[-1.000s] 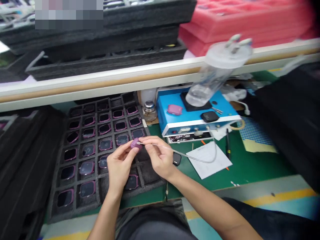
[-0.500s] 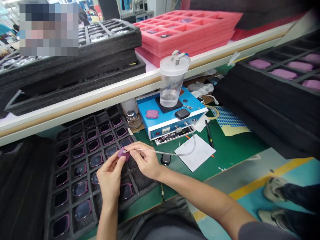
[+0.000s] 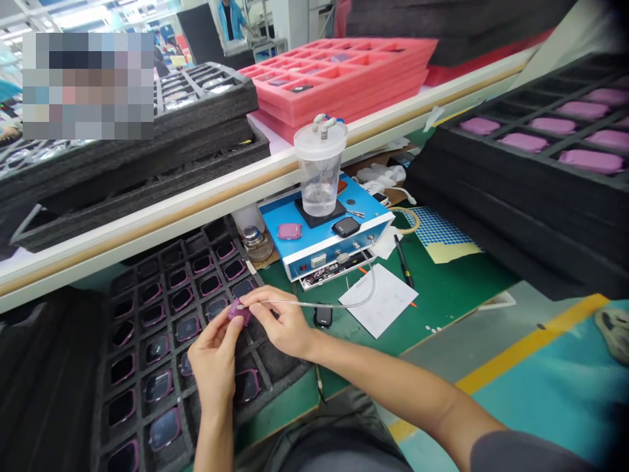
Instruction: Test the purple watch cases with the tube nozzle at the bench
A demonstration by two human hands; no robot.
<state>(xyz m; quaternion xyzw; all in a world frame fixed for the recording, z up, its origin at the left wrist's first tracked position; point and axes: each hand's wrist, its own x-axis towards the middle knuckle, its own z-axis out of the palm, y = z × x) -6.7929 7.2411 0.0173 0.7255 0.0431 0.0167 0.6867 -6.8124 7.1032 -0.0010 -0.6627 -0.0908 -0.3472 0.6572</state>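
Between the fingertips of my left hand [image 3: 216, 347] is a small purple case [image 3: 239, 313], held above a black foam tray [image 3: 184, 393] whose compartments hold several purple-rimmed dark screens. My right hand [image 3: 282, 322] pinches the end of a thin clear tube [image 3: 339, 305], its tip at the purple case. The tube curves back toward a blue box [image 3: 324, 239] with knobs on its front. On that box are a lidded plastic cup [image 3: 320, 170], another purple case [image 3: 289, 231] and a black case [image 3: 346, 227].
A white paper [image 3: 378, 300], a black pen [image 3: 404, 262] and a black device [image 3: 323, 314] lie on the green mat. Foam trays with purple cases [image 3: 525, 141] stand at right. A shelf edge [image 3: 196, 210] crosses above, bearing pink foam trays [image 3: 334, 92].
The camera view has shifted, showing more of the right-hand trays. Both hands keep their hold on the purple case and the tube. The person's legs at right have mostly left view, one shoe remaining.
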